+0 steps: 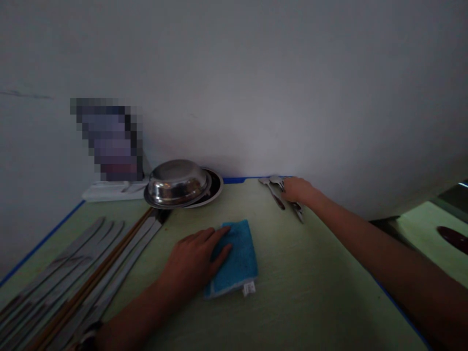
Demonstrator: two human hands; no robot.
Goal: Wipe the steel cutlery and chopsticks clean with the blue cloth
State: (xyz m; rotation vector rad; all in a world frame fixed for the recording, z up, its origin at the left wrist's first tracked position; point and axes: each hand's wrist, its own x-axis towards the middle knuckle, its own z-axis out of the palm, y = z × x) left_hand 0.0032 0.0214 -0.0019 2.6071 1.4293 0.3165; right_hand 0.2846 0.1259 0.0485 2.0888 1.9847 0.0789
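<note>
My left hand (195, 258) lies flat on the pale green table (310, 292), fingers stretched out over the left edge of a blue cloth (237, 261). My right hand (298, 190) reaches to the far edge by the wall and rests on a small bunch of metal spoons (272, 187). Its fingers curl over the spoon handles, and the spoon bowls stick out to the left of the hand. I cannot tell whether the spoons are lifted off the table.
An upturned steel bowl (179, 183) sits on a steel plate (215, 187) at the back. Several long metal blades and a wooden stick (91, 273) lie at the left. A white flat object (109, 191) lies by the wall. A second table (427, 234) stands at right.
</note>
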